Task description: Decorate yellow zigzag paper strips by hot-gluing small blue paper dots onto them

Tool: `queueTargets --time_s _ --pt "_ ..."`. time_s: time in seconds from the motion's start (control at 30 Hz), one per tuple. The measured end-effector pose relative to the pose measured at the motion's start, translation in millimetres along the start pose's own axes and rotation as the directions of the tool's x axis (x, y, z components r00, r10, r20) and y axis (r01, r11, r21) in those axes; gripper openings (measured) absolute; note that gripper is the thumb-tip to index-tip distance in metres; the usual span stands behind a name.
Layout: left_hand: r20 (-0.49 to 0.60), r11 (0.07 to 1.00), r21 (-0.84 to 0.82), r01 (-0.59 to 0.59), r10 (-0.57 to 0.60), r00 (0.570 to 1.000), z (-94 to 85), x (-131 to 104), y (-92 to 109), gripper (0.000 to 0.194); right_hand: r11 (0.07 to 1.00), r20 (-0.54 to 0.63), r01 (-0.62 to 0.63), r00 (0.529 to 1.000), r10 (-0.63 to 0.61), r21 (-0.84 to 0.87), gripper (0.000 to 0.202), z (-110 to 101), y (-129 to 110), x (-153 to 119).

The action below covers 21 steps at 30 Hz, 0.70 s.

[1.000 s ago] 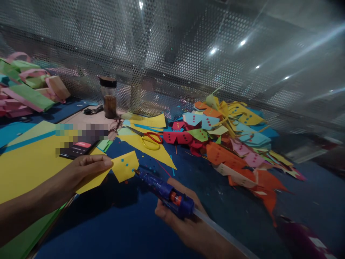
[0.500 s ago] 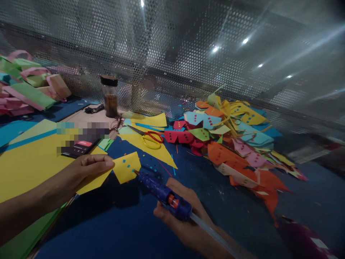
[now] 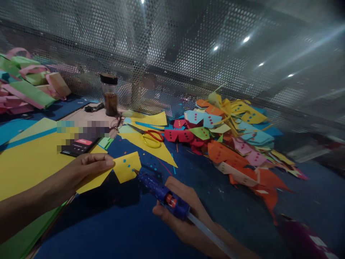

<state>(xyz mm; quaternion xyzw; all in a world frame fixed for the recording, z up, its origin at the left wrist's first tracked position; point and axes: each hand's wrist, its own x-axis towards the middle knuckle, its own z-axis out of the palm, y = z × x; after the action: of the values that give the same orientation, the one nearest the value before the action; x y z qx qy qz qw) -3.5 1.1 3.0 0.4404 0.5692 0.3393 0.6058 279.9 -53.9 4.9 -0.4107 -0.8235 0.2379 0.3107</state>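
Behind the worktop (image 3: pixel 113 233), a perforated metal screen (image 3: pixel 172 54) spans the view; cut coloured papers (image 3: pixel 226 153) are heaped at the right, apparently pushed aside to leave working room. A large yellow sheet (image 3: pixel 29 169) covers the left side. The left hand (image 3: pixel 91 165) has its fingers pinched together on the yellow paper piece (image 3: pixel 125 174), which is held up above the worktop in front of the person; gripping near its middle presumably keeps the dotted end exposed and steady. The fingers of the right hand (image 3: pixel 185 228) are wrapped around the blue glue gun (image 3: pixel 157 189), angled so that its nozzle (image 3: pixel 136 172) meets the paper near its right edge, a hold that seems to favour fine aim. Scissors (image 3: pixel 142 132) lie beyond, probably within easy reach, near the lidded jar (image 3: pixel 110 95) and the phone (image 3: pixel 81 145). Small blue squares (image 3: pixel 124 160) mark the paper.

Partly obscured: the left thumb and fingers cover part of the piece; the right hand masks the gun's underside, and its trigger cannot be made out. The glue stick (image 3: pixel 206 232) runs out of frame below. Pixelation blurs the area around the phone. Whether glue is emerging cannot be told.
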Motion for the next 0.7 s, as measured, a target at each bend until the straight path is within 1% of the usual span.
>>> queueTargets --time_s 0.1,0.27,0.33,0.4,0.5,0.63,0.7 --pt "0.033 0.999 -0.051 0.011 -0.009 0.999 -0.8 1.7 -0.7 0.031 1.000 0.001 0.000 1.000 0.000 0.003 0.051 -0.2 0.3 0.2" --pt "0.060 0.997 -0.074 0.021 -0.017 0.998 -1.6 3.9 -3.6 0.030 1.000 0.008 0.005 1.000 -0.005 -0.013 0.050 -0.7 1.1 0.5" --pt "0.045 0.996 -0.084 0.017 -0.013 0.999 -0.5 2.5 -2.7 0.029 1.000 0.011 0.002 1.000 -0.002 -0.022 0.052 -1.1 0.8 0.2" --pt "0.007 0.996 -0.085 0.019 -0.019 1.000 1.2 0.1 -0.2 0.029 1.000 0.011 0.002 1.000 -0.002 -0.026 0.053 -1.2 0.5 -0.2" --pt "-0.043 0.992 -0.112 0.052 -0.057 0.997 3.3 -3.0 4.2 0.028 1.000 0.002 0.010 1.000 -0.010 -0.025 0.053 -0.4 1.2 -0.9" --pt "0.042 0.991 -0.118 0.060 -0.055 0.998 2.6 -3.5 6.7 0.030 1.000 -0.016 0.013 1.000 -0.013 -0.025 0.052 1.0 3.7 -0.9" --pt "0.058 0.992 -0.104 0.068 -0.062 0.996 2.0 -3.6 6.9 0.031 1.000 -0.018 0.006 1.000 -0.006 -0.026 0.051 0.8 3.9 -0.5"
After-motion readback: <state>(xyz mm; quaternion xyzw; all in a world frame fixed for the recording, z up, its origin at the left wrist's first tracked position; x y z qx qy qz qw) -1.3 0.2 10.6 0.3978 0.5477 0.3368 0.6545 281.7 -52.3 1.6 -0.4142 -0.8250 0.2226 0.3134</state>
